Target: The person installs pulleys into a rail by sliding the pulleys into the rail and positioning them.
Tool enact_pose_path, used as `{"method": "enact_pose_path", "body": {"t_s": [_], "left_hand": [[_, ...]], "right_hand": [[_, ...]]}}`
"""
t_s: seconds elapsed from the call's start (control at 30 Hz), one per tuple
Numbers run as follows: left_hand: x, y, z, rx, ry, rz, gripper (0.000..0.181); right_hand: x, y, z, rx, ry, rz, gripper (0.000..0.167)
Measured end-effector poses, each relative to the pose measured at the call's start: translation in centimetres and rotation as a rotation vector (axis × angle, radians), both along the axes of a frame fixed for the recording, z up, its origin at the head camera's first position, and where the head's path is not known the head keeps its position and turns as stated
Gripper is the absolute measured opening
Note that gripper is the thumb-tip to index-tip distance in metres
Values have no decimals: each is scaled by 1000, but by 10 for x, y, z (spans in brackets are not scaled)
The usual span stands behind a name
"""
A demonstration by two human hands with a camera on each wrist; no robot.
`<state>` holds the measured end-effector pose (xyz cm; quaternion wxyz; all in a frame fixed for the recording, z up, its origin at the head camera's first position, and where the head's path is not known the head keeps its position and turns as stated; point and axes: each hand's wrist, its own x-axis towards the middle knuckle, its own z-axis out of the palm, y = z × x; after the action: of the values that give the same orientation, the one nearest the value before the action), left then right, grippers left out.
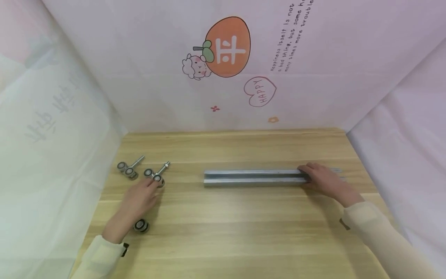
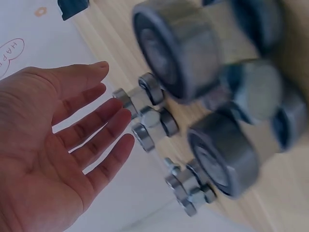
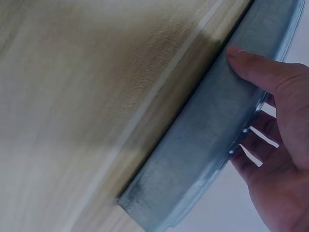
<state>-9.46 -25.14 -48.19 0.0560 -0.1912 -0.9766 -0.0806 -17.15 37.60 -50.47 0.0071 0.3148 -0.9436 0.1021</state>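
Note:
My left hand (image 1: 139,197) reaches over the left of the table, its fingertips at a trolley roller (image 1: 148,173) with a threaded bolt. In the left wrist view the fingers (image 2: 104,123) are loosely extended and not closed round that roller; whether they touch it, I cannot tell. Near its right end, a silvery metal channel rail (image 1: 244,184) is gripped by my right hand (image 1: 322,179). The right wrist view has the thumb (image 3: 256,67) on the rail's side wall and the other fingers over its far edge. The rail lies lengthwise across the table.
Another trolley roller (image 1: 129,172) lies farther left, its bolt pointing away. A third roller (image 1: 141,225) sits nearer, partly hidden by my left forearm. Printed white cloth (image 1: 156,100) walls the wooden table (image 1: 244,232) at the back and sides.

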Motion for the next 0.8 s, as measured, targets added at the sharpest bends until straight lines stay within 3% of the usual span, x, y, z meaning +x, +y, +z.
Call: {"method": "enact_pose_path", "body": {"t_s": [0.27,0.8], "left_hand": [[17,-12,-7,19,-64,65,36],[25,-15,-21,9,-228,126,33]], "right_hand": [[3,2,-6,-27,-15,-51,64],[6,3,-10,-74,-53,-68,65]]}}
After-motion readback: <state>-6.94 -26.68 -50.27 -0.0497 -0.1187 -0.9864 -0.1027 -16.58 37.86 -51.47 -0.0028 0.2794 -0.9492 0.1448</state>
